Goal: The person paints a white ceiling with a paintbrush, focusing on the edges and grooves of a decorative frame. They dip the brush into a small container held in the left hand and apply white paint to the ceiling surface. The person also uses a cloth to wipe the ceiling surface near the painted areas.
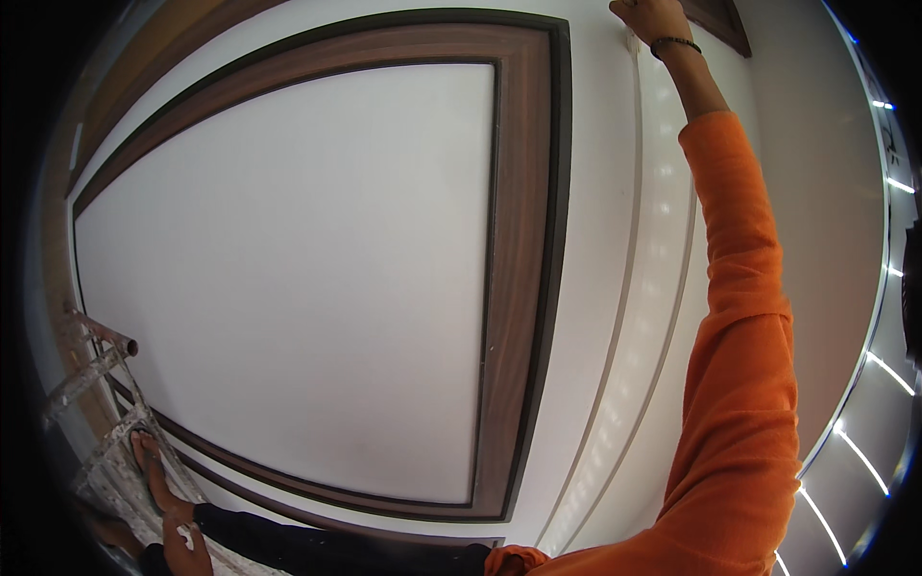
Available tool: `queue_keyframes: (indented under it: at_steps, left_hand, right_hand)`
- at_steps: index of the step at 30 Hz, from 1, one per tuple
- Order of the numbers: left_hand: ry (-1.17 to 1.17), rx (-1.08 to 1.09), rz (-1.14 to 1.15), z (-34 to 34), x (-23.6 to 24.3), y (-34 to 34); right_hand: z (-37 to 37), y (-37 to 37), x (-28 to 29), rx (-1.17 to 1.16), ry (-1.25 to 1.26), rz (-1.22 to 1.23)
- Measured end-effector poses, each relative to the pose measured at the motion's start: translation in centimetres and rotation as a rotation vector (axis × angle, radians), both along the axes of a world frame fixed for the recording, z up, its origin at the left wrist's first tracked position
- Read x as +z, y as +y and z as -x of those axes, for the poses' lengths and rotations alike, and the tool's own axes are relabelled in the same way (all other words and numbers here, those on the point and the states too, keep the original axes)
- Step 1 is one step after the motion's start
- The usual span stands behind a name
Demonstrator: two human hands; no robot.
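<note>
My right arm, in an orange sleeve, reaches up along the wall. My right hand (655, 17), with a dark beaded bracelet (676, 44) at the wrist, is closed at the top edge, partly cut off. What it holds, if anything, is hidden. It is by the top of a long pale vertical strip (631, 163) on the white wall. Low at the left, my left hand (186, 549) is curled, with a small white patch (185, 534) at its fingers that I cannot name. Beside it, a bare foot (146, 453) stands on a paint-spattered ladder (120, 442).
A large wall panel (298, 269) with a brown wood frame (523, 240) and dark edging fills the middle. A dark-trousered leg (317, 542) crosses the lower edge. Bright light lines (861, 461) show at the far right. A metal pipe end (125, 344) juts from the ladder.
</note>
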State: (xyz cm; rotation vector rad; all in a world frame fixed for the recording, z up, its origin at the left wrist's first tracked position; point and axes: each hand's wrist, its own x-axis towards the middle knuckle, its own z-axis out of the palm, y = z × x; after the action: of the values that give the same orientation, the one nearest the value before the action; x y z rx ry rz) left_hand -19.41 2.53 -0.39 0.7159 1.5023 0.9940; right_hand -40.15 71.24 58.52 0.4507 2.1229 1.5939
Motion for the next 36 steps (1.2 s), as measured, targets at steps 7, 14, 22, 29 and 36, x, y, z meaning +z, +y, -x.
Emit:
queue_keyframes:
  at_steps: [7, 14, 22, 29, 36]
  left_hand:
    - [0.049, 0.036, -0.085, 0.1, -0.6, -1.0]
    - [0.008, 0.006, -0.036, -0.8, -0.9, -1.3]
    - [-0.010, 0.058, -0.132, 3.4, 2.7, 1.1]
    - [-0.031, -0.002, -0.097, 3.2, 2.7, 1.5]
    - [0.021, -0.049, -0.134, 0.2, 0.6, 0.2]
  right_hand:
    - [2.1, 1.9, -0.2, 0.108, -0.015, 0.029]
    - [-0.4, 0.5, 0.1, 0.126, 0.024, 0.035]
    - [-10.1, -9.9, 0.3, 0.069, 0.045, 0.129]
    - [-8.7, -10.1, 0.9, 0.043, 0.101, 0.155]
    - [-2.6, -0.7, 1.3, 0.098, 0.014, 0.037]
